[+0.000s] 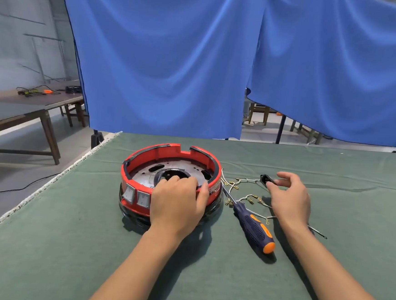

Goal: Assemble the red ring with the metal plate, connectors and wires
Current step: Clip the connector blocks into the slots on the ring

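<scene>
On the green-covered desk [66, 246] sits one red ring [161, 155] with one metal plate [143, 172] already seated inside and two rocker switches [136, 196] in its wall. Left hand [178, 200] rests over the near rim, fingers curled on it. Right hand [290, 199] pinches one black connector [266, 179]. Loose wires [247, 197], several, uncountable, lie beside one screwdriver [254, 225]; wiring seems still to do
</scene>
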`<state>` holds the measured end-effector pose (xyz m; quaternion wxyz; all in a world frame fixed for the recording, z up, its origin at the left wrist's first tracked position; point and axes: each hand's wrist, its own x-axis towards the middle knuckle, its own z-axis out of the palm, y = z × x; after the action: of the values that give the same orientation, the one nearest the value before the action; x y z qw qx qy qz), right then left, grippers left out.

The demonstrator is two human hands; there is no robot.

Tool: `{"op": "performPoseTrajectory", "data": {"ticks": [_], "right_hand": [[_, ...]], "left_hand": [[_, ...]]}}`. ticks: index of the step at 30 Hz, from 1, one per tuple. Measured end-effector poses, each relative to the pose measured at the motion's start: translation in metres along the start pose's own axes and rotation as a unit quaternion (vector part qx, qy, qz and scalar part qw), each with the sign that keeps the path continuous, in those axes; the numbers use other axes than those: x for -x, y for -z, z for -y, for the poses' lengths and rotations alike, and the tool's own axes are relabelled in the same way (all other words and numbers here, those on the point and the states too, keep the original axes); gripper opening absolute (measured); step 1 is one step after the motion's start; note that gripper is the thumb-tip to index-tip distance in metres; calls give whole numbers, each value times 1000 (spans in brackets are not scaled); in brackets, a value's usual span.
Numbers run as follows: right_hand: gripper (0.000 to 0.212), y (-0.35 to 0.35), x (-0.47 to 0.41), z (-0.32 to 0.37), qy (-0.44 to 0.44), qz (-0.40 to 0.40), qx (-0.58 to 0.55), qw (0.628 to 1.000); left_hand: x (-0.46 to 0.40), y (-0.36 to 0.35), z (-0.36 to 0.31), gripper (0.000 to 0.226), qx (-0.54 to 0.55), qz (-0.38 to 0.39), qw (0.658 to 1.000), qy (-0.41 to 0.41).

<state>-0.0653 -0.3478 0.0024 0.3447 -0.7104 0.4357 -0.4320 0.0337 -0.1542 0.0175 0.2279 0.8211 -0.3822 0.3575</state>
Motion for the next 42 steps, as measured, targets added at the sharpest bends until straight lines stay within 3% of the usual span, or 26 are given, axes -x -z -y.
{"op": "performPoseTrajectory", "data": {"ticks": [6,9,14,17,20,24,27,30,33,34,36,39,42], "right_hand": [[13,11,7,19,-20,32,-64,997],[11,21,10,36,-87,114,-204,968],[9,31,22,61,-126,222,-325,911],[16,30,30,69,-154,277,-357,878],[21,28,35,72,-169,310,-371,859],[22,31,35,76,-218,331,-426,813],[30,34,34,77,-247,346,-451,785],[33,31,37,78,-231,342,-424,806],[35,24,43,79,-191,328,-375,846],[35,21,45,79,-184,326,-366,852],[34,17,49,79,-179,324,-356,858],[33,13,55,78,-189,319,-358,857],[29,12,56,77,-206,303,-379,850]], "left_hand": [[-5,5,6,44,0,91,994,59],[-16,8,18,47,42,156,981,106],[-21,26,35,41,54,262,960,79],[-23,31,27,36,31,234,970,58],[-20,30,3,28,104,214,971,30],[-15,24,-8,18,135,262,955,-25],[-21,32,3,17,232,320,918,-20],[-30,52,19,31,250,414,875,28],[-36,68,32,24,151,494,855,40],[-36,70,31,35,128,504,852,56],[-32,65,20,51,98,470,873,88],[-19,51,-14,37,59,321,943,63],[-16,41,-29,24,84,305,948,24]]}}
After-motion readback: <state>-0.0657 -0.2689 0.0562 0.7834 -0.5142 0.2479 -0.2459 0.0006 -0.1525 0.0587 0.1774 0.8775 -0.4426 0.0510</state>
